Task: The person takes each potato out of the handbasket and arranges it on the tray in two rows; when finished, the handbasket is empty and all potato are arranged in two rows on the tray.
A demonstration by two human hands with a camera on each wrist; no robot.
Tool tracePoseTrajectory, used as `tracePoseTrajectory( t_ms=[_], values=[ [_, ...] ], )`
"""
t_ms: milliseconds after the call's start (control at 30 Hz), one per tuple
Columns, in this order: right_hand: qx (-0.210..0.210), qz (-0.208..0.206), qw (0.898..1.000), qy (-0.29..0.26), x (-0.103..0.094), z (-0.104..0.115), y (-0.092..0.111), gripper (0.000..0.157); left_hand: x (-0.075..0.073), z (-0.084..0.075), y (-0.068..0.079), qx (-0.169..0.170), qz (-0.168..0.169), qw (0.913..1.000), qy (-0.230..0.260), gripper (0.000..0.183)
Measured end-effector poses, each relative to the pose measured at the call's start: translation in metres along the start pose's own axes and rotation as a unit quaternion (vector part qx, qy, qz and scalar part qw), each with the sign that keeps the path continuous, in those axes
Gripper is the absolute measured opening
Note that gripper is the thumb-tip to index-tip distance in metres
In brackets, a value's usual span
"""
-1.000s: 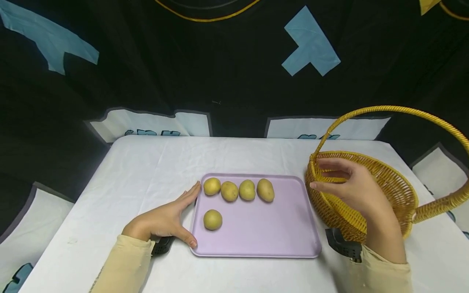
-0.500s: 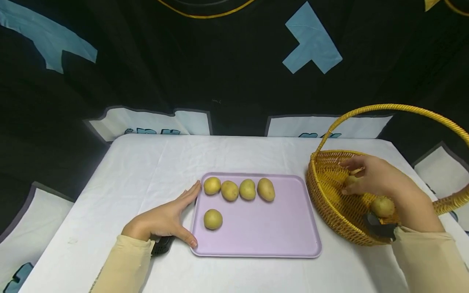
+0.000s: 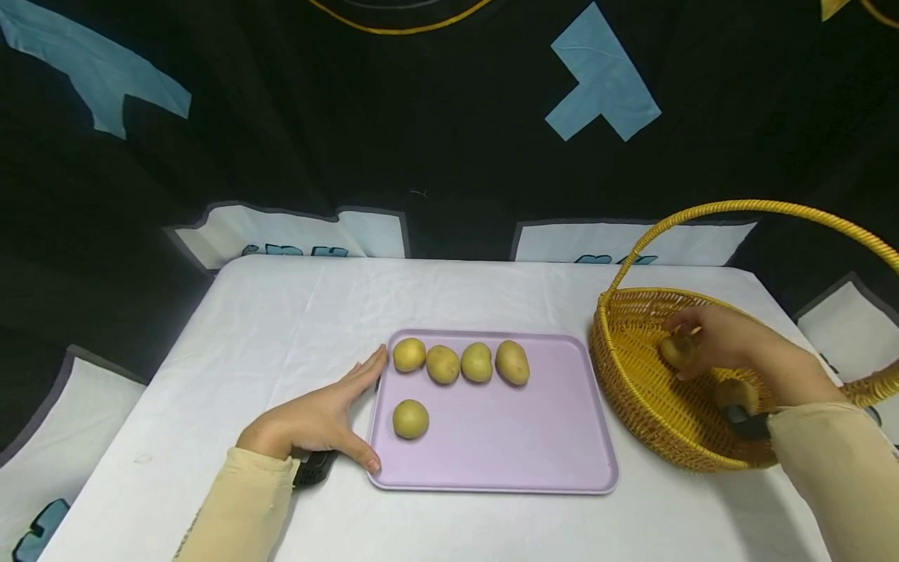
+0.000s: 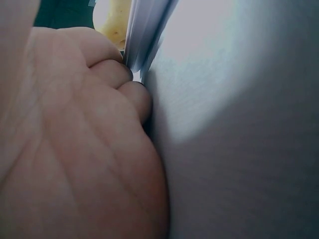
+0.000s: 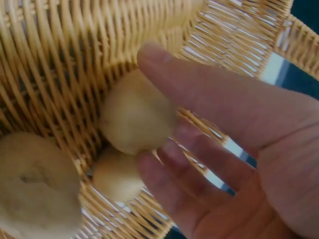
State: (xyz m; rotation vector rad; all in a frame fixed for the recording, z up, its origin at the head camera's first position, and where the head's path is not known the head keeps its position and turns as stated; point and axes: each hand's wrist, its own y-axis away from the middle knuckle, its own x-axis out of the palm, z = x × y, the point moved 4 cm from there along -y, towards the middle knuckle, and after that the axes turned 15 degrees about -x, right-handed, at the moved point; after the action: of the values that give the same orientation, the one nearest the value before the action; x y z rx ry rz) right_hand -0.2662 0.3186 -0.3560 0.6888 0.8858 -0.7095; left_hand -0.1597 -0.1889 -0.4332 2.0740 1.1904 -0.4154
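Observation:
Inside the yellow wicker basket (image 3: pixel 632 414), my right hand (image 3: pixel 730 339) pinches a potato (image 5: pixel 137 114) between thumb and fingers. Two more potatoes lie in the basket beside it, a large one (image 5: pixel 37 189) and one partly hidden (image 5: pixel 117 174) behind the held potato. My left hand (image 3: pixel 316 421) rests spread at the left edge of a lilac tray (image 3: pixel 513 437), thumb at the near corner and fingers toward the far corner. On the tray, several potatoes form a row along the far side, including an oblong one (image 3: pixel 513 363). A single potato (image 3: pixel 410 419) sits nearer me.
The basket's tall arched handle (image 3: pixel 758 206) rises over my right forearm. A white cloth (image 3: pixel 435 297) covers the table. Behind the far table edge hangs a black patterned cloth (image 3: pixel 393 140).
My right hand has moved right and down from above the basket's left rim into it, and now grips a potato there. The left hand and the tray have stayed in place.

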Motion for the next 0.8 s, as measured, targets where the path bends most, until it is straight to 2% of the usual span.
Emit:
tracePoseTrajectory(
  t_ms=[200, 500, 800],
  values=[
    [0.011, -0.027, 0.999, 0.017, 0.005, -0.007, -0.002, 0.070, 0.000, -0.001, 0.000, -0.002, 0.001, 1.0000, 0.006, 0.152],
    [0.006, -0.047, 0.999, 0.002, 0.012, -0.009, -0.004, 0.072, 0.000, -0.001, 0.000, 0.001, -0.001, 1.0000, 0.002, 0.152],
    [0.010, -0.061, 0.998, -0.017, 0.010, -0.005, -0.001, 0.071, 0.000, 0.000, -0.001, -0.003, -0.003, 1.0000, -0.002, 0.152]
  ],
)
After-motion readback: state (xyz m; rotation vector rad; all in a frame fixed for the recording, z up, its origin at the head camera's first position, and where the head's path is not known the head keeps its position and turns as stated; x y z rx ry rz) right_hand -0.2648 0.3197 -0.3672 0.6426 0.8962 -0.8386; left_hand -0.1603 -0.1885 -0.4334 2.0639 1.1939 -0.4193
